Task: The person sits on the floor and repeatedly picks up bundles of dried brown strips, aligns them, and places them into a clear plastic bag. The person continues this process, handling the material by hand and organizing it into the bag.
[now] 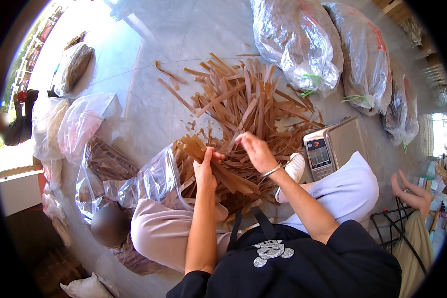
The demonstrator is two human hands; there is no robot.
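Observation:
A bundle of flat brown strips point(191, 147) is gripped in my left hand point(206, 169), its fingers wrapped round the middle. The bundle's lower end slants down to the right, over the pile. To the right of it my right hand point(256, 153) is raised above the loose strips, slightly blurred, with its fingers stretched out and nothing visible in them. In front of me spreads a large heap of the same brown strips point(251, 107). Just left of my left hand lies the mouth of a clear plastic bag point(156, 174) with brown strips in it.
A metal digital scale point(340, 144) stands right of the heap, beside my shoe point(296, 169). Big tied plastic bags point(303, 44) lie at the far right. More bags point(84, 119) stand at the left. Another person's bare legs point(414, 196) and a black metal frame point(395, 226) are at right.

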